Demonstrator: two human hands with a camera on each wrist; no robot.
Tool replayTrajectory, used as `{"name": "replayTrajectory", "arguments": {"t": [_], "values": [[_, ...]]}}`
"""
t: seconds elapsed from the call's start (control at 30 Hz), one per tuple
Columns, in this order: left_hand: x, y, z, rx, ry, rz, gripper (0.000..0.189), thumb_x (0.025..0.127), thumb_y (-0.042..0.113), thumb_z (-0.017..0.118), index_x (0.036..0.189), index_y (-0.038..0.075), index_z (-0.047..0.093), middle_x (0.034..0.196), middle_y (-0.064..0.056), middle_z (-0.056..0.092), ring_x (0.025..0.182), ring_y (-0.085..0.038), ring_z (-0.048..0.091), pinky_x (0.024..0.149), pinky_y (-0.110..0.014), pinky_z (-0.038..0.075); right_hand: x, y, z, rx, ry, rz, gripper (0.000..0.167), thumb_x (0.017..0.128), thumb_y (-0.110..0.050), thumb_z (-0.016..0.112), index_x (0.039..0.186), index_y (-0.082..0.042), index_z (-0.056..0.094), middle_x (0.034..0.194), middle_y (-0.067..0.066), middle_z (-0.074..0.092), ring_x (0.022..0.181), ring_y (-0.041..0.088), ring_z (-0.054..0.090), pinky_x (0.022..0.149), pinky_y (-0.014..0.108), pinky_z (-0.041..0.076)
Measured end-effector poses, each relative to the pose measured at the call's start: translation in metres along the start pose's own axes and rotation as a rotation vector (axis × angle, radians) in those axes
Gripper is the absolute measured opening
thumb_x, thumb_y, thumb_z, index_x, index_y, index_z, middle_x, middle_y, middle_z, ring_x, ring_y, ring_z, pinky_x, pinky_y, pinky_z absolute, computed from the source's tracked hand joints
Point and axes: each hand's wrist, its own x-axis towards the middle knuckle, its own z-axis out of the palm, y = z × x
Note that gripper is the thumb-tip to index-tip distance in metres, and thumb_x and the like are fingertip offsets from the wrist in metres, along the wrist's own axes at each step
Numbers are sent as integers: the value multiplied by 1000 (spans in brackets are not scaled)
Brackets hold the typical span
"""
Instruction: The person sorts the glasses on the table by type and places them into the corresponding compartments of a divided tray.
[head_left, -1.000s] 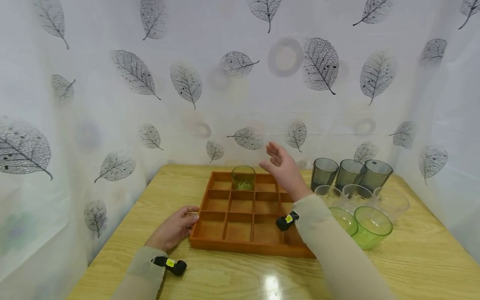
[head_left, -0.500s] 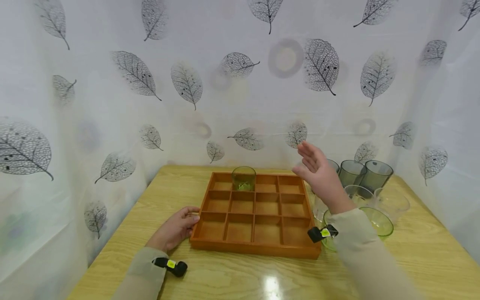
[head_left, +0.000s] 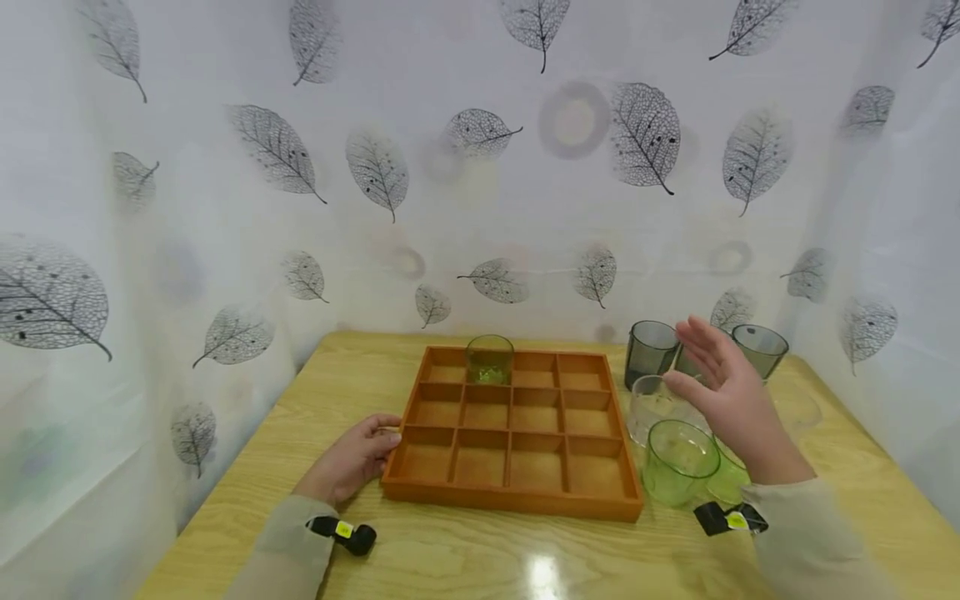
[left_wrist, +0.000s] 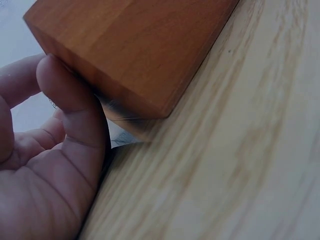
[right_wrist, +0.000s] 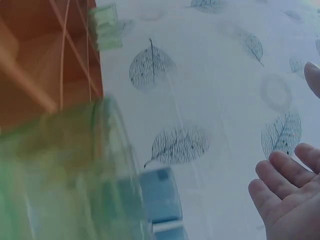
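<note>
Head view looks down; nearer wrist views share its tray (head_left: 510,500).

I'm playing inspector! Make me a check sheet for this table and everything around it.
Surface: wood-grain table, light glare near the front.
Job's things: brown tray; one green glass in its back row; dark glasses, clear glasses and green glasses to its right.
Clutter: nothing seen.
Hands: left hand touches the tray's left side; right hand, fingers extended, near the glasses, holding nothing.
Cables: nothing seen.
Surroundings: white leaf-print curtain behind.
</note>
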Motion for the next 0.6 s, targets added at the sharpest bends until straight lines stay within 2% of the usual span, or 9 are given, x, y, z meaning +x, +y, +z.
{"name": "replayTrajectory", "arguments": {"t": [0.17, 0.3, 0.43, 0.6], "values": [[0, 1, 1, -2, 2, 0, 53, 105, 18, 57, 146, -4, 33, 101, -3, 56, 76, -11, 49, 67, -25, 44, -23, 21, -24, -57, 44, -10, 81, 100, -14, 66, 163, -26, 16, 162, 8, 31, 145, 9, 32, 100, 5, 30], [-1, 1, 1, 4, 3, 3, 54, 105, 19, 57, 147, -5, 32, 102, -3, 56, 76, -11, 50, 67, -25, 44, -42, 37, -41, -87, 76, 21, 80, 101, -12, 65, 163, -25, 17, 162, 1, 32, 139, -2, 33, 100, 4, 30], [0, 1, 2, 6, 6, 2, 51, 106, 18, 56, 146, -4, 33, 102, -3, 56, 76, -11, 51, 67, -25, 44, -55, 54, -53, -95, 98, 39, 79, 101, -8, 63, 163, -23, 16, 159, -7, 34, 136, -4, 34, 101, 5, 29], [1, -1, 2, 5, 5, 3, 50, 106, 16, 56, 145, -4, 33, 101, -2, 55, 74, -11, 49, 66, -25, 44, -72, 74, -59, -112, 91, 61, 81, 101, -8, 62, 164, -23, 13, 156, -10, 35, 132, -8, 34, 98, 4, 30]]}}
